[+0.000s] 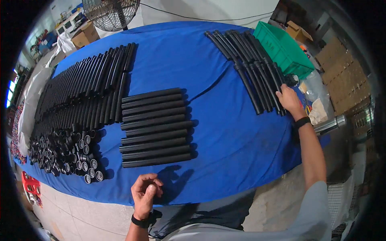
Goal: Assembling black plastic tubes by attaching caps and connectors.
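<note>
At the right side of the table, my right hand [290, 101] is closed on the outermost black tube of an overlapping group of capped black tubes [250, 85]. Its thumb lies across the tube, and part of the grip is hidden. My left hand [144, 193] hovers by the near table edge, palm turned inward, fingers loosely curled, thumb apart, nothing in it. Just beyond it lies a row of several plain black tubes [157, 130], side by side. Farther left are many more black tubes [86, 82] in layered rows, with a heap of small round black caps [66, 154] in front of them.
A blue cloth [225, 146] covers the table. A green plastic crate [281, 48] stands at the far right corner, beside plastic bags [319, 94] and a shiny metal cylinder [330, 124]. Behind the table are a fan [112, 14] and a cardboard box [85, 34].
</note>
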A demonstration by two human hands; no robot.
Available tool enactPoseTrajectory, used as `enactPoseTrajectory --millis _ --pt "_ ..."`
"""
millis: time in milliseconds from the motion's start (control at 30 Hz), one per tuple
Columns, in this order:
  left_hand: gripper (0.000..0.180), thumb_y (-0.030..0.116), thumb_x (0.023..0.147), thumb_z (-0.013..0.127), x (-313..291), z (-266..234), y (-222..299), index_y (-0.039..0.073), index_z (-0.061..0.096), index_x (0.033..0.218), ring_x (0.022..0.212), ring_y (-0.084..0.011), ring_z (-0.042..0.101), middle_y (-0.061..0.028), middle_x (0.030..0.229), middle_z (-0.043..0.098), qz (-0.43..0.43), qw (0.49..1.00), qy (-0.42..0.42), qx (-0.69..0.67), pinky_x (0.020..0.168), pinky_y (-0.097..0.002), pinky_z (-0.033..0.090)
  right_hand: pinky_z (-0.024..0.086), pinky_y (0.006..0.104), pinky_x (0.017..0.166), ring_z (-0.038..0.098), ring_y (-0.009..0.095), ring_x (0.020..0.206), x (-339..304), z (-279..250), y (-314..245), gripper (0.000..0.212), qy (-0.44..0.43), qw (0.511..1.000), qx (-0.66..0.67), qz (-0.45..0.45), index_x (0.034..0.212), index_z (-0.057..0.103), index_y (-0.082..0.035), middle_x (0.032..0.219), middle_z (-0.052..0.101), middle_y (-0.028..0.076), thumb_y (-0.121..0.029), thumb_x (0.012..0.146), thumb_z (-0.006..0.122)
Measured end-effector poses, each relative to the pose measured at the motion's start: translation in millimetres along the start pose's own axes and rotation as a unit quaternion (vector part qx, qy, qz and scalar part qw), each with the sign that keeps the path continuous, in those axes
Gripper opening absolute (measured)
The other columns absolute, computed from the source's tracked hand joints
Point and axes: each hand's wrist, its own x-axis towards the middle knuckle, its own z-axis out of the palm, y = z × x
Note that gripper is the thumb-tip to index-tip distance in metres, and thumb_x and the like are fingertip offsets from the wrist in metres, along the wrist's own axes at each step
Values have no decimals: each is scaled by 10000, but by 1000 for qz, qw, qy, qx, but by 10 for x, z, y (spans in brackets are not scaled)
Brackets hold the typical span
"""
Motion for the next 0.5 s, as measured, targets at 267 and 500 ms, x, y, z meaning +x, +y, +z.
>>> enactPoseTrajectory --millis 267,500 --pt "369 288 904 682 9 38 -13 -3 594 1112 674 -114 595 -79 885 643 -7 1000 -3 8 591 -242 493 487 527 843 608 459 945 -39 49 100 331 8 1000 4 4 1052 549 49 969 626 294 -249 912 587" --pt "330 234 908 677 -23 -13 -2 -10 594 1115 678 -109 595 -74 894 644 -20 1000 6 11 599 -243 493 498 503 846 580 434 1002 -181 69 -315 488 65 996 -52 -15 1262 480 -14 1092 516 249 -329 914 611"
